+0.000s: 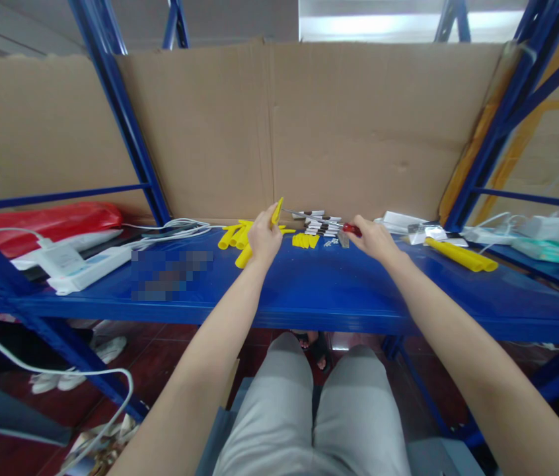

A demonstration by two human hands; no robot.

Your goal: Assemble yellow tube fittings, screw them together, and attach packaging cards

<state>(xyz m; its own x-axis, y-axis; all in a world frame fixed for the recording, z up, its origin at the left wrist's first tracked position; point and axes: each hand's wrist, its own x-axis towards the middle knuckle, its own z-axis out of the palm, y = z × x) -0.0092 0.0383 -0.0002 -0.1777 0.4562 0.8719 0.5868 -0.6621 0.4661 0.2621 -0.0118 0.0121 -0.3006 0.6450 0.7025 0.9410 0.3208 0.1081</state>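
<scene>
My left hand [265, 237] is closed around a yellow plastic piece [277, 211], whose pointed upper end sticks out above the fingers. A yellow tube end [243, 257] shows just below that hand; I cannot tell if it belongs to the same piece. My right hand [374, 238] grips a screwdriver [352, 229] by its red handle. Its thin shaft points left towards the yellow piece; whether the tip touches it is unclear. Between the hands lie small flat yellow pieces [304, 240], several black-and-white strips [323, 225] and a little pile of small metal parts [332, 242].
Yellow tubes [230, 236] lie beside my left hand, and more yellow tubes [462, 255] at the right. A white power strip [90, 270], cables [185, 228] and a red bag [56, 221] are at the left. Cardboard [359, 125] backs the blue shelf [309, 291]; blue posts [121, 119] flank it.
</scene>
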